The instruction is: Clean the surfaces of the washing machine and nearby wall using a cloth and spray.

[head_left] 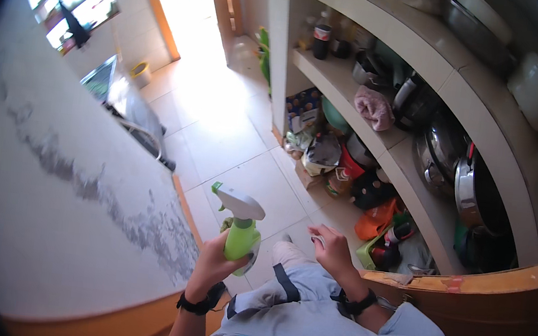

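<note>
Bottle [241, 240] is held by the left hand [212, 259] — near this grip, the right hand [335, 253] is curled, hold unclear.

Pink cloth [374, 109] and dark bottle [321, 40] on a shelf [334, 75] — orange bag [375, 220] below, yellow bucket [140, 74] farther off

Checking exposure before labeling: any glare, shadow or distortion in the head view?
Head view, top: doorway blown out white, glare washing the floor tiles; head view, right: pans in shadow, shelf edges bowed; head view, corners: black; head view, lower centre: spray bottle in left hand clear.
</note>
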`<state>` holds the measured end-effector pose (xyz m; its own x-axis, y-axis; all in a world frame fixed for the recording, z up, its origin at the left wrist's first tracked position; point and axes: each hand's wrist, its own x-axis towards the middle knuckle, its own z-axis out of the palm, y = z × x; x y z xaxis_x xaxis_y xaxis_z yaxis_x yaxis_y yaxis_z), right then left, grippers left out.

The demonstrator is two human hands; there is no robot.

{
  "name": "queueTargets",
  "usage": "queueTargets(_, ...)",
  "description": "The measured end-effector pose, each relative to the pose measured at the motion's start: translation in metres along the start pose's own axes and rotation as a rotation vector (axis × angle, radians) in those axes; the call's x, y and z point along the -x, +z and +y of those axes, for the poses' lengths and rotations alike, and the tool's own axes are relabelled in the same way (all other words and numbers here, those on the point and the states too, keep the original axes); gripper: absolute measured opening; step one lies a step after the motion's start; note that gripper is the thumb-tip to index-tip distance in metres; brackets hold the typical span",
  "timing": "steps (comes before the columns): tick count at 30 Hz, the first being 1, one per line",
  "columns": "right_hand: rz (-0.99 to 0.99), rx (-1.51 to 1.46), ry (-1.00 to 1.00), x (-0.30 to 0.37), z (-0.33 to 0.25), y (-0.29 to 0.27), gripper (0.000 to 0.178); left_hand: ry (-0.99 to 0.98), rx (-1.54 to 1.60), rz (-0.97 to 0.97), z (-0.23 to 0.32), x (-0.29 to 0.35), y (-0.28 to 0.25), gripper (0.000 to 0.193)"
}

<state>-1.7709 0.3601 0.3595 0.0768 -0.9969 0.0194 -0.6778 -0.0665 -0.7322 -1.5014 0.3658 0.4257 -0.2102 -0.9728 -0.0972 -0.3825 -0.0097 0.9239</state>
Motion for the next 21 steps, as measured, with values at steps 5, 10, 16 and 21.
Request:
queueTargets(5,-0.179,-0.403,-0.178,-0.162,-0.034,0.024,0.061,0.041,-0.125,-0.091,-0.030,-0.121,-0.057,0.043)
queueTargets(10,-0.185,-0.551,-0.659,-0.309,-0.122,0.045,0.078,0.046,-0.207,-0.116,-0.043,-0.228,-0.118,0.051)
queueTargets(16,-0.089,-0.725,-0.553,-0.445,-0.206,0.151,0.040,-0.040,-0.193,-0.011,-0.112,-0.322,-0.225,0.057)
queueTargets(21,0.019,-0.803,-0.477,-0.553,-0.253,0.215,0.039,-0.086,-0.072,-0.125,-0.148,-0.412,-0.333,0.054)
